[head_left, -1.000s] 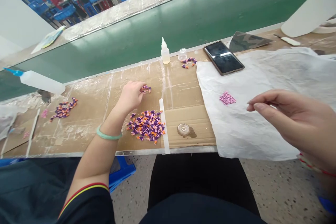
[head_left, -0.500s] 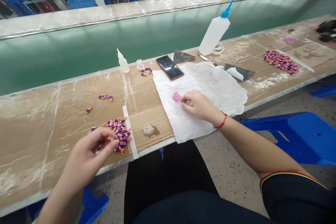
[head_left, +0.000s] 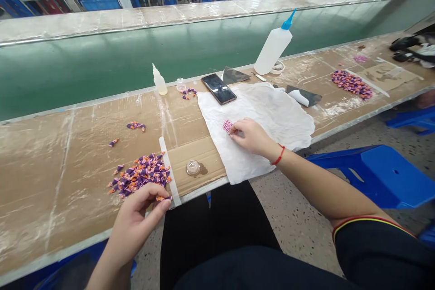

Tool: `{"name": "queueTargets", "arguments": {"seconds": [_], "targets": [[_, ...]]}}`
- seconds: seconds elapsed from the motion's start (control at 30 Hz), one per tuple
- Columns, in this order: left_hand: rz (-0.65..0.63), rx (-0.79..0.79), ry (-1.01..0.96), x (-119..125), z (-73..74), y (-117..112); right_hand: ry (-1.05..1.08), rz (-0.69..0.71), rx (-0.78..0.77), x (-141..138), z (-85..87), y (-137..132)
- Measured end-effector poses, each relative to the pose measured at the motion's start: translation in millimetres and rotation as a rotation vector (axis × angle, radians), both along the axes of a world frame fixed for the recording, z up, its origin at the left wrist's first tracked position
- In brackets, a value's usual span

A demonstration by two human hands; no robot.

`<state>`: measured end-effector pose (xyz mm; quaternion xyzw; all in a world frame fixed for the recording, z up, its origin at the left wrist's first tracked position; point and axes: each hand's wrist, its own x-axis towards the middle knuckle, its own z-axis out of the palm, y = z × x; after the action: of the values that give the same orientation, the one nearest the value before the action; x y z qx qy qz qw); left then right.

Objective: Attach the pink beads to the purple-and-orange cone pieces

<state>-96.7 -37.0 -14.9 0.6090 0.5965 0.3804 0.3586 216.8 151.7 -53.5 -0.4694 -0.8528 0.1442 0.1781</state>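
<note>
My left hand (head_left: 136, 222) rests at the near edge of the table, pinching a small orange-and-purple piece (head_left: 159, 198) between its fingertips. Just beyond it lies a heap of similar purple-and-orange pieces (head_left: 139, 174) on brown cardboard (head_left: 81, 181). My right hand (head_left: 249, 136) lies on a crumpled white sheet (head_left: 278, 118), its fingertips at a small pile of pink granules (head_left: 227, 126). Anything between those fingers is too small to tell.
A phone (head_left: 218, 89), a small glue bottle (head_left: 159, 80) and a large bottle with a blue nozzle (head_left: 273, 47) stand along the back. A second purple-and-orange heap (head_left: 352, 84) lies at right. A blue stool (head_left: 377, 176) stands on the floor.
The view swung right after the oldest frame. My left hand came back from the far side of the heap to the table's near edge. My right hand crossed to the pink pile and stayed.
</note>
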Motion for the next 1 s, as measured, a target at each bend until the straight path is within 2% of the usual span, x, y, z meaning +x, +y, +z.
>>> {"name": "queueTargets", "arguments": {"seconds": [0.33,0.47,0.57,0.7,0.8,0.9,1.0], "targets": [[-0.051,0.031,-0.148,18,0.1,-5,-0.074,0.013,0.039,-8,-5.3,-2],[-0.045,0.024,-0.203,31,-1.0,1,-0.055,0.021,0.062,-8,-4.7,-9],[-0.033,0.035,-0.223,46,3.4,13,0.001,0.091,0.049,-10,10.4,-24],[-0.066,0.031,-0.228,68,14.6,34,0.176,0.326,0.031,-18,45.3,-54],[-0.116,-0.023,-0.246,82,20.9,46,0.225,0.438,0.096,-28,66.5,-72],[-0.124,-0.052,-0.267,90,23.1,50,0.207,0.459,0.154,-34,76.3,-83],[-0.121,-0.052,-0.304,93,23.2,48,0.184,0.477,0.186,-37,78.5,-89]]}}
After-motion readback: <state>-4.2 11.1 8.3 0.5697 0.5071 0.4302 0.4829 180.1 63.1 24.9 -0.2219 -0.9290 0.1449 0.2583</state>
